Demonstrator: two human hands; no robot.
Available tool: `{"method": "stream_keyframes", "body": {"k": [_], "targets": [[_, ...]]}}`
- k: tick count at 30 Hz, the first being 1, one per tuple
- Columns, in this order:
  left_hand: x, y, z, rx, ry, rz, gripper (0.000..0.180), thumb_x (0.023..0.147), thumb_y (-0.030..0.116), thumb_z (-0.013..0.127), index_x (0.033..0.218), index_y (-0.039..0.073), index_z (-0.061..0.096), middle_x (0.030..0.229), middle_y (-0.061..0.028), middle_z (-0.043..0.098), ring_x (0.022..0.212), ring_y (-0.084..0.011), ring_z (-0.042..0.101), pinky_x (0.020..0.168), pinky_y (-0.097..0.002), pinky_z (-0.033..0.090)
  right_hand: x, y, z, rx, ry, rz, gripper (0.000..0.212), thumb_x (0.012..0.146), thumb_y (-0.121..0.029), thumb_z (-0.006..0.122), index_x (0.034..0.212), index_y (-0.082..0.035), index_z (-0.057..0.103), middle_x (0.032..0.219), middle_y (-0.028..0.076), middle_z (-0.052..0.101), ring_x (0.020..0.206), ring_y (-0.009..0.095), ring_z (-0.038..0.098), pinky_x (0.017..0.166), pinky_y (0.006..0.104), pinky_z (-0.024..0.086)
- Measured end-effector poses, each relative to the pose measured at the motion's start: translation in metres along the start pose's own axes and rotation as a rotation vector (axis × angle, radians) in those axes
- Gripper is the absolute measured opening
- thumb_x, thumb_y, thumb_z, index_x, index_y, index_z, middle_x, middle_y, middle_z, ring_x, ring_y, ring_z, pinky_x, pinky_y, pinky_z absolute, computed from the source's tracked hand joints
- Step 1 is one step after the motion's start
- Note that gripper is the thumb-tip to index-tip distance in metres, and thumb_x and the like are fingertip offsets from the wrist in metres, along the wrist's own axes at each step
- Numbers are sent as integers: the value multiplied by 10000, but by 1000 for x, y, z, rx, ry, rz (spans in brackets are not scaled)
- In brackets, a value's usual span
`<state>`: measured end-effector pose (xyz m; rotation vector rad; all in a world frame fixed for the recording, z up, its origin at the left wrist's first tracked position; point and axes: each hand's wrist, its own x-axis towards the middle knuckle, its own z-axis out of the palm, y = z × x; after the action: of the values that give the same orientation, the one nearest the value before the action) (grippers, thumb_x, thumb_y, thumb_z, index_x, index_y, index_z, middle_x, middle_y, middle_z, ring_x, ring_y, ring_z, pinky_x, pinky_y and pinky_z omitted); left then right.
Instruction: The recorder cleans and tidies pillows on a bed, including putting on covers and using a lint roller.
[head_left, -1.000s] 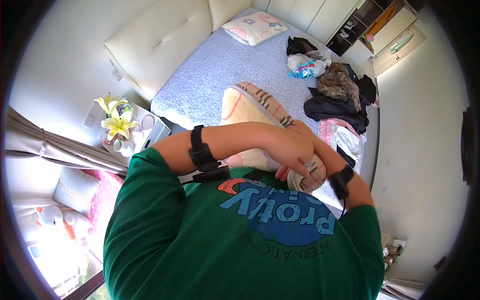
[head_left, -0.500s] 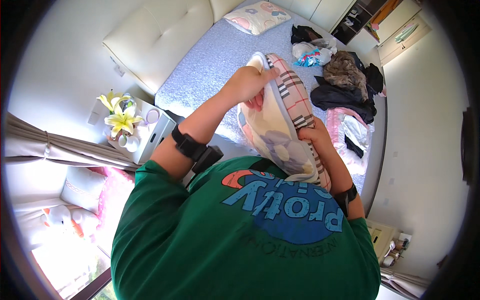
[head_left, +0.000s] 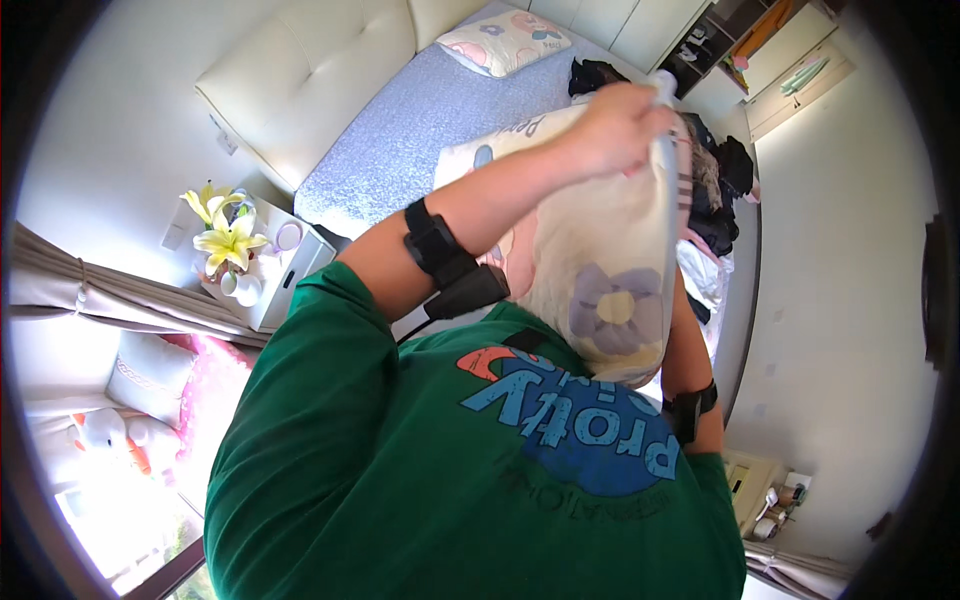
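Cream floral pillow [head_left: 570, 240] at frame centre is up in the hands, not set down, while a similar-print pillow [head_left: 505, 43] already lies on the bed [head_left: 375, 150] at top centre; a plaid strip [head_left: 686, 190] shows past the held one's right edge, so handling looks partway. Left hand [head_left: 625, 130] is closed on its upper-right edge, pillow hanging below and to the left; right hand is hidden behind it, can't tell its grip.
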<state>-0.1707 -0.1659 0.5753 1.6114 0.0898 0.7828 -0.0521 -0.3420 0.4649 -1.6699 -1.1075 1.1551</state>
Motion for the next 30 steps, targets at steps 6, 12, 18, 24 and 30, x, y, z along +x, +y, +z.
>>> {"method": "stream_keyframes", "body": {"k": [6,12,18,24,30], "targets": [[3,7,53,67,-64,275,266,918,226,473,806,0,557,512,-33,502,389,-93,487,370,-263,377,-45,3,-48,423,127,-129,622,770,-309,628,1277,-2,437,1226,115,530,1082,210,526,924,335,418],[3,-36,107,477,-201,480,231,857,229,508,762,20,539,556,-139,558,507,-326,568,524,-417,442,-63,-62,-95,630,109,-169,641,876,-523,433,1292,-36,414,1213,116,540,1109,229,529,928,397,424],[-43,-88,157,481,-1059,20,228,844,206,476,702,50,564,558,-71,597,573,-214,630,590,-359,484,20,24,-100,-667,-247,277,437,756,-276,616,1099,-8,587,1067,135,629,968,202,585,825,330,460],[-93,-198,137,550,-1088,482,242,845,206,507,929,21,639,760,-123,655,686,-209,652,601,-327,500,17,175,-57,-353,-283,277,433,735,-225,647,1097,3,579,993,143,639,886,201,594,754,329,471],[-39,-251,15,968,-679,-343,365,807,213,570,1144,74,560,1045,-167,605,991,-303,576,826,-384,464,-26,161,-75,-48,-146,298,346,737,-102,649,1062,1,585,925,36,617,855,119,556,774,277,455]]}}
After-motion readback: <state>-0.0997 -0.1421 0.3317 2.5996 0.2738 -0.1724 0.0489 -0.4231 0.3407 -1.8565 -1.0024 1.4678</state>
